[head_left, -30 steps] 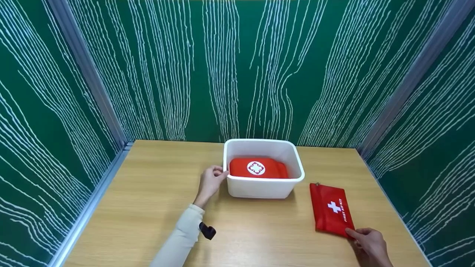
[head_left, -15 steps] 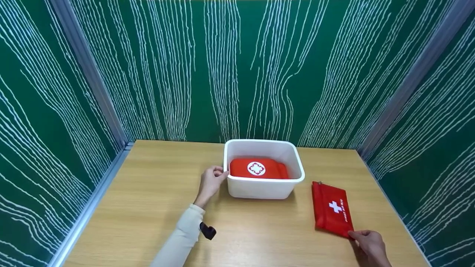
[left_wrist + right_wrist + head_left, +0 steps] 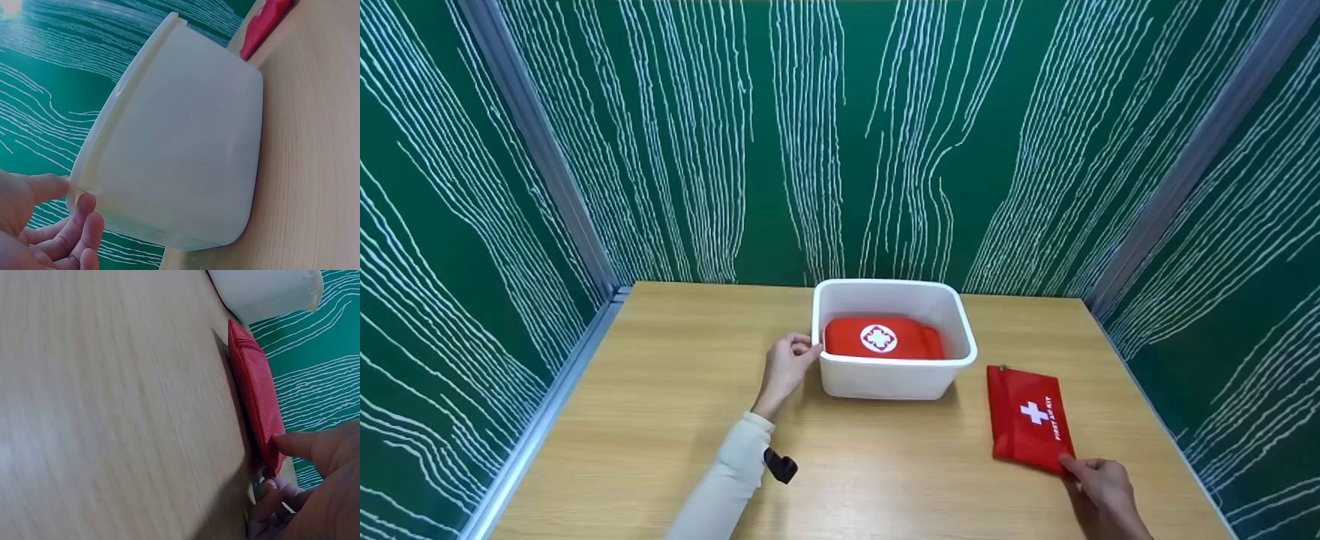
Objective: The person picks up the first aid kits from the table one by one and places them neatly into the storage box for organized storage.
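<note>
In the head view a white plastic bin [image 3: 889, 379] stands on the table. Inside it lies a red case [image 3: 840, 337] with a white round cross emblem. My left hand [image 3: 789, 369] pinches the bin's rim at its near left corner; the left wrist view shows the thumb on the rim and fingers curled beneath. To the right of the bin is a flat red first aid pouch [image 3: 1030, 416] with a white cross and a zipper. My right hand [image 3: 1106, 491] pinches its near right corner, thumb on top, as the right wrist view [image 3: 259, 394] also shows.
The wooden table [image 3: 660, 390] runs back to a green wall [image 3: 765, 150] with white wavy lines. Grey metal posts [image 3: 540, 150] stand at the rear corners, and green side panels border the table left and right. A black strap piece [image 3: 780, 466] sits at my left sleeve.
The pouch and my right hand have shifted very slightly, first right, then back left and a little away from me. My left hand keeps its hold on the bin, which stays put.
</note>
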Demonstrator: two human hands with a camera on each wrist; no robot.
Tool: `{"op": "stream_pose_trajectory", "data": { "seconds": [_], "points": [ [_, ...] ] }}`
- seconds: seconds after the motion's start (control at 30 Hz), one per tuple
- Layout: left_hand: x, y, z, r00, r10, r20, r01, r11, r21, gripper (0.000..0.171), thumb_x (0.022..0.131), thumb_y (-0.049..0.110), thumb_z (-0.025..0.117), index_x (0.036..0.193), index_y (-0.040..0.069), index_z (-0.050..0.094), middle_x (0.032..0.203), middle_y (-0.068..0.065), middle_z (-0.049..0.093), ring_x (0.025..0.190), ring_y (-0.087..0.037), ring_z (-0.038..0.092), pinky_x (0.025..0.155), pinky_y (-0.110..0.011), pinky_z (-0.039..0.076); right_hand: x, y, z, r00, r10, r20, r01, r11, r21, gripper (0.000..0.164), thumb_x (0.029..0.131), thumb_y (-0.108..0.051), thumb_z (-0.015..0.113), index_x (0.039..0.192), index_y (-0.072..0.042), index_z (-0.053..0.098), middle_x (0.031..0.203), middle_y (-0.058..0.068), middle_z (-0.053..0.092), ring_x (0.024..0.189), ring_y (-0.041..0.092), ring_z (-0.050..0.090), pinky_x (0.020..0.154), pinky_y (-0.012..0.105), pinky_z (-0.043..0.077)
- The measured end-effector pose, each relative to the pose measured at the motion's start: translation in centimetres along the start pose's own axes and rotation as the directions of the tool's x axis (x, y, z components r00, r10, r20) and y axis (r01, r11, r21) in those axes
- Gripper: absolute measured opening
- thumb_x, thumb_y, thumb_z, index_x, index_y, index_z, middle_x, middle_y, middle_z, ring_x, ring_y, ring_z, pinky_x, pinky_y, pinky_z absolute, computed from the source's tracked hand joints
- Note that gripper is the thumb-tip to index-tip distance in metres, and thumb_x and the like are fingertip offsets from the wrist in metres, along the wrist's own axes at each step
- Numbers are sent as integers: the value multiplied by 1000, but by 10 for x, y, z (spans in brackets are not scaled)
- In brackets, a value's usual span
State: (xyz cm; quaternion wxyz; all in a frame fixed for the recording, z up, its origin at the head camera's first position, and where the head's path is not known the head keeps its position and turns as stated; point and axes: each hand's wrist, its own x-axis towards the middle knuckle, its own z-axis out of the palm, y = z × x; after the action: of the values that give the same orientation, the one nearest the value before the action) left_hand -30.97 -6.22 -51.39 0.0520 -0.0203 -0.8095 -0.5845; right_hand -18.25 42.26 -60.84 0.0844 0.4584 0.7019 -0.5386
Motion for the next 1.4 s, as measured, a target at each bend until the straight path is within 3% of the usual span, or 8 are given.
{"op": "stream_pose_trajectory", "data": {
  "seconds": [0.17, 0.4, 0.57, 0.63, 0.73, 0.93, 1.1, 1.4],
  "points": [
    [0, 0, 0, 1000, 2, 1, -2, 1000, -7, 27, 86, 15, 73, 104, -3, 65, 78, -7, 67, 68, -12, 52, 61, -24, 40, 1, -4, 2, 1000, -8, 10, 7, 998, 58, 37, 96, -21, 63, 122, -4, 43, 118, 19, 55, 98, 27, 53, 72, 31, 47],
    [0, 0, 0, 1000, 11, -2, -11, 1000, 12, 27, 86, 16, 73, 104, -3, 65, 77, -5, 67, 67, -11, 51, 61, -24, 40, -20, -10, 2, 998, -58, -39, 65, 976, 208, 31, 101, -24, 53, 122, -10, 37, 104, 17, 65, 78, 24, 66, 68, 34, 55],
    [0, 0, 0, 1000, 1, 3, -1, 1000, 12, 27, 86, 16, 73, 105, -2, 65, 76, -4, 65, 67, -12, 51, 60, -23, 39, -34, -18, -2, 987, -149, -52, 158, 945, 286, 35, 102, -21, 50, 129, -6, 34, 136, 33, 50, 72, 20, 72, 67, 33, 58],
    [0, 0, 0, 1000, -2, 3, 2, 1000, 6, 26, 86, 15, 73, 104, -2, 65, 75, -4, 64, 67, -12, 51, 60, -23, 39, -36, -21, -5, 985, -165, -40, 169, 934, 315, 40, 102, -22, 50, 135, -6, 32, 144, 32, 41, 73, 17, 72, 67, 32, 58],
    [1, 0, 0, 1000, 5, 1, -5, 1000, 2, 25, 86, 15, 73, 103, -2, 66, 74, -3, 64, 66, -11, 50, 60, -23, 39, -38, -24, -8, 983, -177, -48, 183, 921, 343, 42, 101, -26, 51, 136, -10, 33, 147, 29, 40, 73, 15, 71, 66, 29, 57],
    [1, 0, 0, 999, 35, 4, -35, 999, 7, 25, 86, 14, 72, 102, -3, 65, 74, -5, 66, 65, -9, 50, 61, -22, 39, -38, -29, -16, 960, -264, -97, 281, 903, 325, 25, 99, -31, 55, 118, -20, 44, 149, 26, 38, 71, 12, 69, 66, 28, 57],
    [0, 0, 0, 1000, 25, 8, -25, 1000, 8, 27, 87, 17, 72, 104, -2, 65, 77, -7, 68, 69, -11, 52, 63, -24, 40, -41, -37, -23, 961, -264, -77, 274, 891, 363, 23, 96, -37, 59, 112, -30, 44, 155, 19, 34, 73, 5, 69, 70, 24, 56],
    [0, 0, 0, 999, 35, 6, -35, 999, 13, 27, 87, 16, 72, 104, -3, 65, 80, -8, 70, 70, -13, 55, 63, -24, 41, -47, -51, -31, 967, -253, -37, 233, 810, 537, 37, 85, -40, 69, 114, -33, 46, 158, 10, 32, 72, 1, 69, 68, 24, 56]
  ]
}}
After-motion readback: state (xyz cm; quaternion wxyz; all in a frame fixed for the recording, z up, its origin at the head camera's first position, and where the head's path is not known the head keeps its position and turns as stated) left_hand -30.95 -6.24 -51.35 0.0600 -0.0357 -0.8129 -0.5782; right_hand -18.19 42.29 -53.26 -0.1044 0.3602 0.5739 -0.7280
